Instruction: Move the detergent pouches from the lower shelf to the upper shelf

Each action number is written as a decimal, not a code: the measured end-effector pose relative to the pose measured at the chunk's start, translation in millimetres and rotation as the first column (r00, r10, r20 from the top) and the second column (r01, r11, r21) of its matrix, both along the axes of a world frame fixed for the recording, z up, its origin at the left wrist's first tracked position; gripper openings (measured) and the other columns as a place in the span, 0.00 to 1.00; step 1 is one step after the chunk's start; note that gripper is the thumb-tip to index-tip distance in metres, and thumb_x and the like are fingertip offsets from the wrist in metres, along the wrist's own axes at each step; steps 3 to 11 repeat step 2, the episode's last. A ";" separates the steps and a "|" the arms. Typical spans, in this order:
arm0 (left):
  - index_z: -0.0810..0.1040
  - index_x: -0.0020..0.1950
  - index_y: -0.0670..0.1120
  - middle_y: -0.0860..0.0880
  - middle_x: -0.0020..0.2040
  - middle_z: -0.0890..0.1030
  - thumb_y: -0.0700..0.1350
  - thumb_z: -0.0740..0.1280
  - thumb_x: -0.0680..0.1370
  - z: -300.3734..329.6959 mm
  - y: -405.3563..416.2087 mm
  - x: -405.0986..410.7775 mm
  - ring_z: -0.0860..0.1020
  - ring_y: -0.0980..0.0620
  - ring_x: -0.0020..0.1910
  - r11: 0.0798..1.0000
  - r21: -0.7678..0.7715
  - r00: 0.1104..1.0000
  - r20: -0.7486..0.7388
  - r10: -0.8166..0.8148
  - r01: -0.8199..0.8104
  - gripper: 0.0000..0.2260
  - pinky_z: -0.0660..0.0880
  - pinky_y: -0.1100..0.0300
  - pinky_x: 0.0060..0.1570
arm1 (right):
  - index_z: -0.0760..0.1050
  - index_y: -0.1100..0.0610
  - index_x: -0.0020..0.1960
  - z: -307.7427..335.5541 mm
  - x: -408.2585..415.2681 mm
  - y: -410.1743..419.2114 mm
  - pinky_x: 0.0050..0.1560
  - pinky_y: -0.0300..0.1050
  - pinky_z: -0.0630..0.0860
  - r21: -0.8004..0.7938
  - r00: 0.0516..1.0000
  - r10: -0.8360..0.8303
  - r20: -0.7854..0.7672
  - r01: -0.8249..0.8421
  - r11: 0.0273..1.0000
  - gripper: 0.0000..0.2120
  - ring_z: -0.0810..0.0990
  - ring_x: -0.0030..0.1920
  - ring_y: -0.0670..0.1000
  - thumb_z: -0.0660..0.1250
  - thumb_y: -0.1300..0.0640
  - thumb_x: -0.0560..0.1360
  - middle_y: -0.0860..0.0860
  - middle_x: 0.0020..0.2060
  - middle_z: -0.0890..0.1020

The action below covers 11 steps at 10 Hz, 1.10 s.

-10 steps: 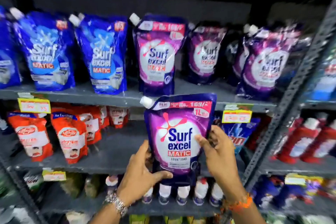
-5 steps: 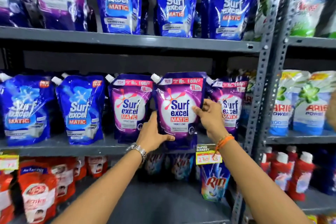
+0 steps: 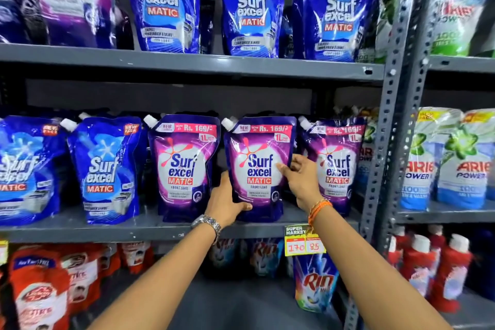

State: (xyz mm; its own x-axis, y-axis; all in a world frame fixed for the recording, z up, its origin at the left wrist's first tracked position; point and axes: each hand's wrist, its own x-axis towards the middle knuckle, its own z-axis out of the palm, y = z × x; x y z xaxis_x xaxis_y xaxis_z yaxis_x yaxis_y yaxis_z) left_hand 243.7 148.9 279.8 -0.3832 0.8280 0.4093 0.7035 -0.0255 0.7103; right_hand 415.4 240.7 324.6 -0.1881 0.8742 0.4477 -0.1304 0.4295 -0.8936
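- A purple Surf excel pouch (image 3: pixel 259 169) stands upright on the middle shelf (image 3: pixel 112 230), its base on the shelf board; its white spout sits at the top left corner and its front label faces outward.
- The left hand (image 3: pixel 226 202) grips the pouch at its lower left edge; the thumb lies across the front near the bottom, the remaining fingers are hidden behind the pouch; a metal watch (image 3: pixel 207 223) circles that wrist.
- The right hand (image 3: pixel 301 178) holds the pouch's right edge at mid-height; the thumb presses on the front beside the printed name, the fingers curl round towards the back; an orange thread band (image 3: pixel 318 207) sits on that wrist.
- The held pouch stands between two matching purple pouches; the left neighbour (image 3: pixel 184 166) is just beside it with a narrow gap, the right neighbour (image 3: pixel 336 163) is partly covered by the right hand.
- Further left on the same shelf stand blue Surf excel pouches (image 3: pixel 105 169), also upright.
- The top shelf (image 3: pixel 203 65) carries three blue pouches and, at far left, a blurred purple one.
- A yellow price tag (image 3: pixel 304 241) hangs on the middle shelf's front edge, just below the right wrist.
- On the shelf beneath, a Rin pouch (image 3: pixel 316 282) stands below the tag; red soap refill packs (image 3: pixel 40 292) fill the left end.
- Right of the perforated grey upright (image 3: pixel 388 126), Ariel packs (image 3: pixel 444 161) stand in the neighbouring bay; red bottles (image 3: pixel 434 262) stand below them.
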 end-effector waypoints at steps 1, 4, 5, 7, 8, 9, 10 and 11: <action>0.57 0.75 0.47 0.45 0.66 0.79 0.43 0.80 0.68 4.8 -7.9 4.0 0.79 0.46 0.63 0.999 -0.037 1.000 -0.002 0.003 -0.003 0.43 0.74 0.60 0.54 | 0.79 0.51 0.49 0.1 -0.2 -2.3 0.56 0.57 0.84 -0.002 1.000 -0.009 0.028 0.009 1.000 0.07 0.86 0.53 0.59 0.73 0.62 0.76 0.56 0.50 0.86; 0.51 0.79 0.46 0.44 0.70 0.76 0.44 0.78 0.70 8.4 -16.1 8.3 0.77 0.45 0.67 0.999 -0.027 1.000 -0.008 -0.026 0.026 0.47 0.74 0.55 0.62 | 0.76 0.58 0.62 3.6 1.7 -4.4 0.57 0.52 0.82 -0.020 0.999 -0.025 0.030 0.026 0.999 0.15 0.83 0.58 0.58 0.73 0.61 0.76 0.58 0.59 0.83; 0.51 0.79 0.46 0.44 0.70 0.76 0.44 0.78 0.70 8.4 -16.1 8.3 0.77 0.45 0.67 0.999 -0.027 1.000 -0.008 -0.026 0.026 0.47 0.74 0.55 0.62 | 0.76 0.58 0.62 3.6 1.7 -4.4 0.57 0.52 0.82 -0.020 0.999 -0.025 0.030 0.026 0.999 0.15 0.83 0.58 0.58 0.73 0.61 0.76 0.58 0.59 0.83; 0.51 0.79 0.46 0.44 0.70 0.76 0.44 0.78 0.70 8.4 -16.1 8.3 0.77 0.45 0.67 0.999 -0.027 1.000 -0.008 -0.026 0.026 0.47 0.74 0.55 0.62 | 0.76 0.58 0.62 3.6 1.7 -4.4 0.57 0.52 0.82 -0.020 0.999 -0.025 0.030 0.026 0.999 0.15 0.83 0.58 0.58 0.73 0.61 0.76 0.58 0.59 0.83; 0.51 0.79 0.46 0.44 0.70 0.76 0.44 0.78 0.70 8.4 -16.1 8.3 0.77 0.45 0.67 0.999 -0.027 1.000 -0.008 -0.026 0.026 0.47 0.74 0.55 0.62 | 0.76 0.58 0.62 3.6 1.7 -4.4 0.57 0.52 0.82 -0.020 0.999 -0.025 0.030 0.026 0.999 0.15 0.83 0.58 0.58 0.73 0.61 0.76 0.58 0.59 0.83; 0.51 0.79 0.46 0.44 0.70 0.76 0.44 0.78 0.70 8.4 -16.1 8.3 0.77 0.45 0.67 0.999 -0.027 1.000 -0.008 -0.026 0.026 0.47 0.74 0.55 0.62 | 0.76 0.58 0.62 3.6 1.7 -4.4 0.57 0.52 0.82 -0.020 0.999 -0.025 0.030 0.026 0.999 0.15 0.83 0.58 0.58 0.73 0.61 0.76 0.58 0.59 0.83; 0.51 0.79 0.46 0.44 0.70 0.76 0.44 0.78 0.70 8.4 -16.1 8.3 0.77 0.45 0.67 0.999 -0.027 1.000 -0.008 -0.026 0.026 0.47 0.74 0.55 0.62 | 0.76 0.58 0.62 3.6 1.7 -4.4 0.57 0.52 0.82 -0.020 0.999 -0.025 0.030 0.026 0.999 0.15 0.83 0.58 0.58 0.73 0.61 0.76 0.58 0.59 0.83; 0.51 0.79 0.46 0.44 0.70 0.76 0.44 0.78 0.70 8.4 -16.1 8.3 0.77 0.45 0.67 0.999 -0.027 1.000 -0.008 -0.026 0.026 0.47 0.74 0.55 0.62 | 0.76 0.58 0.62 3.6 1.7 -4.4 0.57 0.52 0.82 -0.020 0.999 -0.025 0.030 0.026 0.999 0.15 0.83 0.58 0.58 0.73 0.61 0.76 0.58 0.59 0.83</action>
